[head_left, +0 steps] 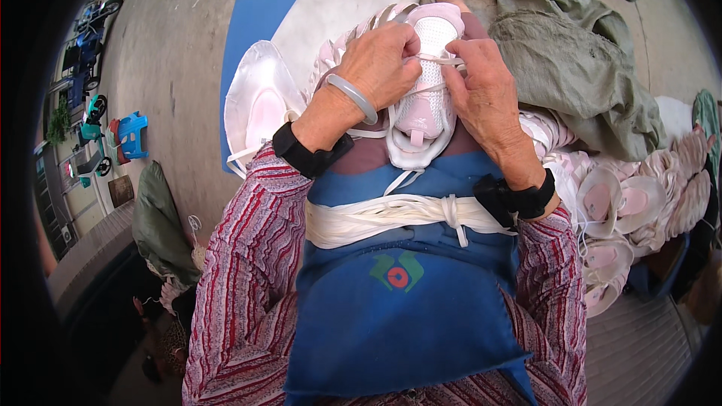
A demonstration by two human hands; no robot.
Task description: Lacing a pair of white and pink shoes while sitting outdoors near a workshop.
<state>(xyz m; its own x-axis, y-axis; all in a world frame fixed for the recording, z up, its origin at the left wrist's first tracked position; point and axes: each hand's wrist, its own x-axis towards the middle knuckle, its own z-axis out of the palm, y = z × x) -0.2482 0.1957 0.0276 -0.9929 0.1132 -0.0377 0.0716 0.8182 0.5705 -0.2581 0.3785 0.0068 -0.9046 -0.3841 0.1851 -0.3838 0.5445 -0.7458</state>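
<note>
Left hand [380, 64] and right hand [485, 90] pinch a pale lace [435, 59] over a shoe upper [432, 36]; below their fingers [412, 69], a tiny tongue mark [422, 122] and green-red apron emblem [397, 276].

Head-worn fisheye looks down at the shoe [429, 77].

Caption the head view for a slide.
Left hand and right hand pinch a pale lace across a pink-and-white shoe upper, white lace bundle at the waist.

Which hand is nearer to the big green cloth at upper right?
Right. The right hand is at the right side of the shoe upper, just left of the cloth; the left hand is farther, at the upper's left side.
</note>
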